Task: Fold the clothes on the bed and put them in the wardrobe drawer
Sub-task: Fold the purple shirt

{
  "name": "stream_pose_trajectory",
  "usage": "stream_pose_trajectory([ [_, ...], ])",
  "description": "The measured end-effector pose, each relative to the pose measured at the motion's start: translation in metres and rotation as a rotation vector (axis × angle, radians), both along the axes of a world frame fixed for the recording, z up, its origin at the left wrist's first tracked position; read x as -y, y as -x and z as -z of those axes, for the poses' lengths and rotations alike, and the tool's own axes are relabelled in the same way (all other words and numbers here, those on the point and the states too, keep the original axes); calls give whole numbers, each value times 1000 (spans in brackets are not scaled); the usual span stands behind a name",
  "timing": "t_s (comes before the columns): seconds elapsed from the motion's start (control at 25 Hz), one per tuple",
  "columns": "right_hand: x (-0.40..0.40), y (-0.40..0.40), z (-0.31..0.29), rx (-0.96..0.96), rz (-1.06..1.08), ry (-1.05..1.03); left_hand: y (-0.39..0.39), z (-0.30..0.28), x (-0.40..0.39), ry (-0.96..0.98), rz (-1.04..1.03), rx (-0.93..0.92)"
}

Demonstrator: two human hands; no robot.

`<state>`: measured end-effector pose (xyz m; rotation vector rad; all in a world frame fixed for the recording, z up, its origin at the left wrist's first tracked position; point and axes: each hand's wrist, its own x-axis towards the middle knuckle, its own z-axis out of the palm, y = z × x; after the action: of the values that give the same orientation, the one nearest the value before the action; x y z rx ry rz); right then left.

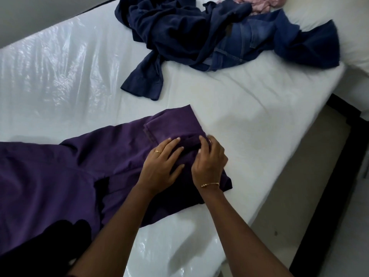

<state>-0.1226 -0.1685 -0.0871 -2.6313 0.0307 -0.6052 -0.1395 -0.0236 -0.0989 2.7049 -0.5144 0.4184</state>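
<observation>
Bed [249,116]: white mattress, fills most of the view, runs diagonally; shiny clear plastic wrap over its left part & near corner, plain white sheet on the right. Dark bed frame [327,176] along the right edge, pale floor beside it.

Purple garment [50,176]: biggest piece of clothing, spread over the near-left of the bed, wide part at left, narrower folded part reaching right toward the bed's edge. One folded corner points up toward mid-bed. Both hands are on its right end.

Pile of dark clothes at the far end of the bed, well apart from the purple one: navy garment [169,31] crumpled, one sleeve w/ cuff trailing down toward mid-bed; blue jeans [245,37] tangled in beside/under it. Pink garment [259,3] bunched at the top edge, just behind the pile, touching it.

Left hand [163,162]: lies flat on the purple fabric, fingers straight & spread, pressing it down; grip open wide, holds nothing. Gold ring [158,151] on one finger.

Right hand [209,158]: just beside the left, fingers curled, grip closed round a small fold of the purple fabric at its right edge. Thin gold bracelet [210,184] at the wrist.
</observation>
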Motion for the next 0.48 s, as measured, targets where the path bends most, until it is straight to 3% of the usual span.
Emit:
stream_pose_trajectory([
  [0.08,17,26,5,-1,69,21,8,0,11,61,-231,-77],
  [0.16,30,54,12,-31,79,-6,14,-5,19,265,-541,-206],
  [0.24,35,78,17,-74,147,-87,14,-15,22,402,-722,-356],
  [0.4,21,102,9,-138,363,-529,14,-27,19,505,-735,-515],
  [0.48,11,105,-2,-273,499,-730,12,-31,18,731,-715,-594],
])
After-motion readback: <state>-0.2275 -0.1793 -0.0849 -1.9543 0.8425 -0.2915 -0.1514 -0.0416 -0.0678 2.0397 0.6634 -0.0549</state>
